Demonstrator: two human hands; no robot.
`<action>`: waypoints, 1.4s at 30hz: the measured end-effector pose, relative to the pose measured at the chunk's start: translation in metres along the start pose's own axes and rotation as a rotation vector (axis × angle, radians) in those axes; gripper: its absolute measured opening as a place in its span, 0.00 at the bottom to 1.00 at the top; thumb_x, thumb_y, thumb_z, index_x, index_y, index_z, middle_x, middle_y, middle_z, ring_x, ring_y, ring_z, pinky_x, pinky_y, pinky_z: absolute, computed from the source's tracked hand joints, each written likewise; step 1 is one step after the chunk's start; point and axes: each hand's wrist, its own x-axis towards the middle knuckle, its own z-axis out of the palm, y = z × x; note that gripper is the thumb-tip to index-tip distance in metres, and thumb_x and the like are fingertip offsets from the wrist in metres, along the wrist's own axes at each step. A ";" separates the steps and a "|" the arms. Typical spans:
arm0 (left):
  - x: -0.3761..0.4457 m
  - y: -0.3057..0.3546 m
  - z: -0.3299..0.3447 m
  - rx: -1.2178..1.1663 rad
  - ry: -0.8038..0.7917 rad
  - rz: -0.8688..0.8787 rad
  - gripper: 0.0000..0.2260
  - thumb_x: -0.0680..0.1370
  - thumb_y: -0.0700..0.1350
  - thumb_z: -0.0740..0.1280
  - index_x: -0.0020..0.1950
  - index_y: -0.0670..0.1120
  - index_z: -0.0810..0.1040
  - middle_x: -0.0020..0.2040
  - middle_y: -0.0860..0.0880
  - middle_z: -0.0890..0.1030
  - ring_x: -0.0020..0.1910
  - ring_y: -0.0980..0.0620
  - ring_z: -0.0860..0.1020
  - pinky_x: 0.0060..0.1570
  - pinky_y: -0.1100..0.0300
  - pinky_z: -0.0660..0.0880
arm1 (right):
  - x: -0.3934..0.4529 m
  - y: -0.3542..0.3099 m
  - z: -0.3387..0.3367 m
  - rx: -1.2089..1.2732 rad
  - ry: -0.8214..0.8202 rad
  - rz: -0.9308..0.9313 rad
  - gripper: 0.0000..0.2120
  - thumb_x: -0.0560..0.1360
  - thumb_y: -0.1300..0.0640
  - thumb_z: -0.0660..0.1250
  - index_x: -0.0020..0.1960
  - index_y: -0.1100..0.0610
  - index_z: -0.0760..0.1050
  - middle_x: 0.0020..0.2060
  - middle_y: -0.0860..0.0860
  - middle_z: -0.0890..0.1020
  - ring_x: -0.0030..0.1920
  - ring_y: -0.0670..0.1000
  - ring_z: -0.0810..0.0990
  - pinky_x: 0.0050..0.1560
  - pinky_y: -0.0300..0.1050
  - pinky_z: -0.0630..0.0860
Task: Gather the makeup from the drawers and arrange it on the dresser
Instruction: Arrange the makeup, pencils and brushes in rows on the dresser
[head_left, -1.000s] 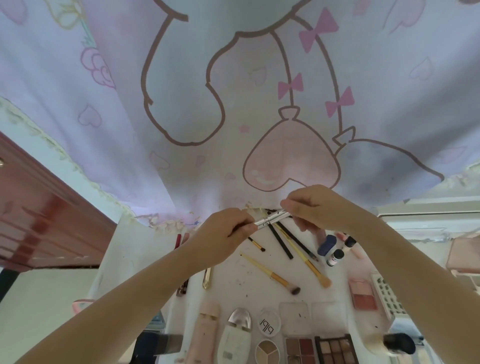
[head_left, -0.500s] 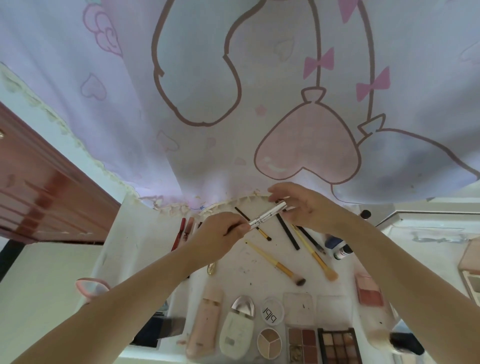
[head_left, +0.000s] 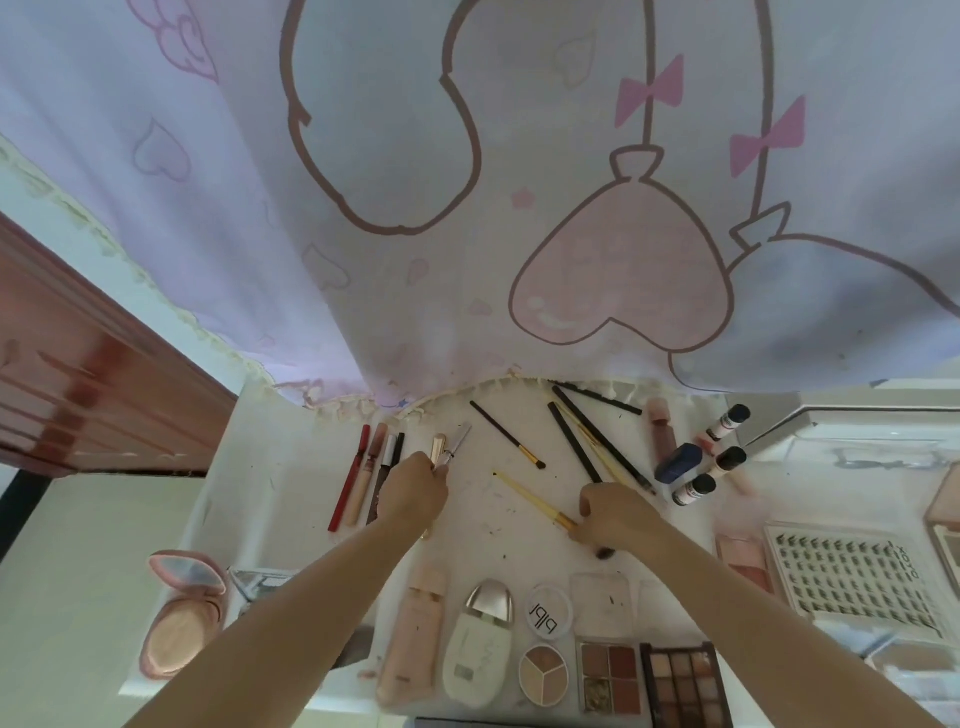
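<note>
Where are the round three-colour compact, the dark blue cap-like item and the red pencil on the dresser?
round three-colour compact (head_left: 543, 675): head view, centre of the pan where the three shades meet.
dark blue item (head_left: 679, 462): head view, middle of its top face.
red pencil (head_left: 349, 480): head view, mid-length of its shaft.
</note>
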 end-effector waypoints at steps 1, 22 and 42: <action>0.001 0.001 0.003 0.017 0.000 -0.010 0.13 0.81 0.47 0.55 0.50 0.39 0.72 0.42 0.44 0.76 0.45 0.44 0.77 0.39 0.58 0.70 | 0.001 0.000 0.003 -0.012 0.007 -0.001 0.10 0.74 0.52 0.63 0.50 0.58 0.69 0.41 0.50 0.74 0.43 0.50 0.73 0.38 0.41 0.68; 0.024 0.037 0.014 0.606 0.002 0.416 0.18 0.77 0.34 0.56 0.66 0.42 0.65 0.64 0.44 0.68 0.64 0.45 0.67 0.58 0.55 0.69 | 0.009 0.012 0.003 -0.227 0.417 -0.204 0.12 0.77 0.58 0.54 0.58 0.56 0.72 0.55 0.52 0.75 0.57 0.52 0.73 0.62 0.44 0.61; 0.023 0.056 0.025 -0.008 -0.036 0.194 0.11 0.78 0.40 0.60 0.59 0.40 0.67 0.53 0.44 0.80 0.54 0.45 0.76 0.52 0.57 0.70 | 0.018 -0.003 -0.044 0.891 0.067 -0.012 0.08 0.71 0.66 0.68 0.35 0.58 0.74 0.26 0.52 0.72 0.19 0.44 0.66 0.21 0.34 0.63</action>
